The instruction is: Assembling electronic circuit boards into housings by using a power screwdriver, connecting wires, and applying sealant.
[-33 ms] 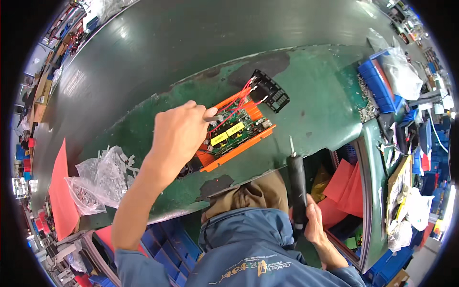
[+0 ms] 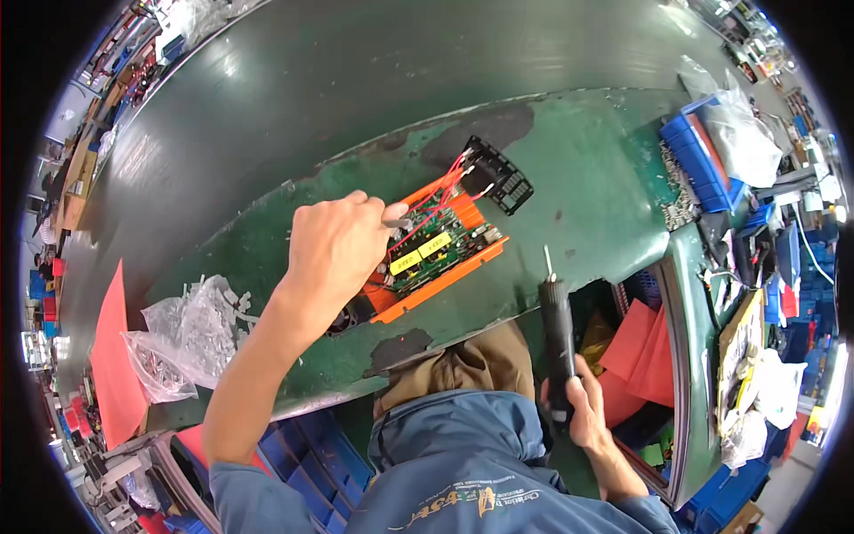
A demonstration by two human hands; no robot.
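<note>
An orange open-topped housing [image 2: 439, 279] with a green circuit board [image 2: 458, 238] inside lies on the green workbench. Two yellow-labelled blocks [image 2: 420, 254] sit on the board. Red wires [image 2: 442, 187] run from it to a black slotted end panel [image 2: 500, 176] at the far right end. My left hand [image 2: 336, 245] is closed over the housing's left part, fingers pinched by a small greyish piece [image 2: 400, 224] that I cannot name. In my right hand [image 2: 585, 411] is a black electric screwdriver [image 2: 558, 334], its bit pointing up and away, clear of the housing.
Clear plastic bags of small pale parts [image 2: 200, 325] lie at the left, beside a red sheet [image 2: 117, 365]. A blue bin [image 2: 703, 156] stands at the right with small metal parts [image 2: 679, 191] next to it. Below the bench edge, an open drawer holds red sheets [image 2: 640, 343].
The screwdriver in my right hand has shifted slightly up and to the right. The end panel appears a little lower and farther left. My left hand stays at the housing.
</note>
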